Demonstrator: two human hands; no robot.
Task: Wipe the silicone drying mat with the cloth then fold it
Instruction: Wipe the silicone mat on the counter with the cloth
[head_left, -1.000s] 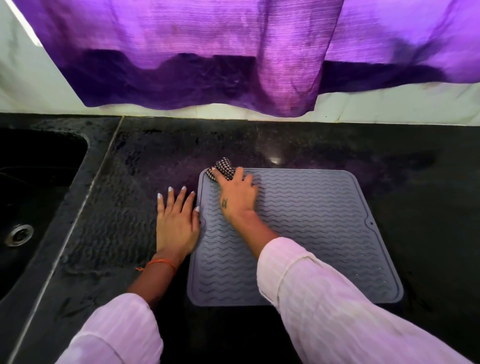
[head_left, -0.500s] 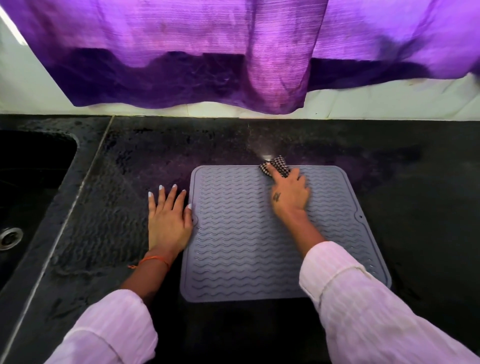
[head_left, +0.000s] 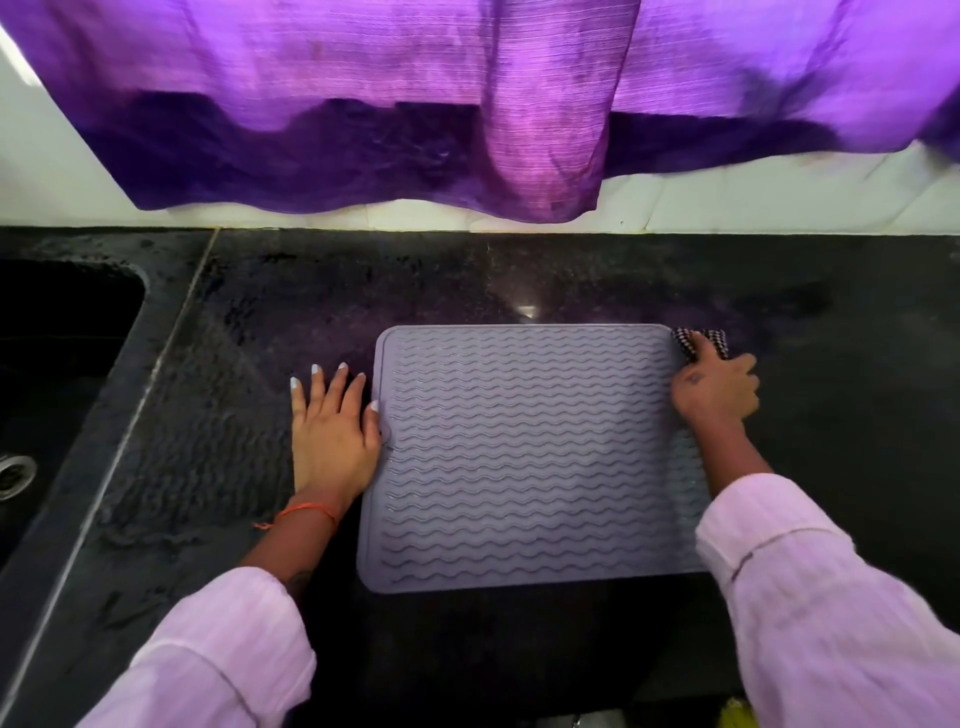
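Cloth (head_left: 698, 344) now at mat's (head_left: 524, 457) far-right corner, under right grip (head_left: 714, 387).

1. The grey wavy-ribbed silicone drying mat (head_left: 524, 457) lies flat on the black stone table (head_left: 571, 280), near its front edge.
2. The left hand (head_left: 332, 431) rests flat on the table, touching the mat's left edge.
3. The right hand (head_left: 717, 389) sits at the mat's far right corner, holding the checked cloth (head_left: 698, 343).
4. The dark recessed sink (head_left: 57, 364) lies far left.
5. The purple hanging curtain (head_left: 467, 104) hangs behind, above the table.
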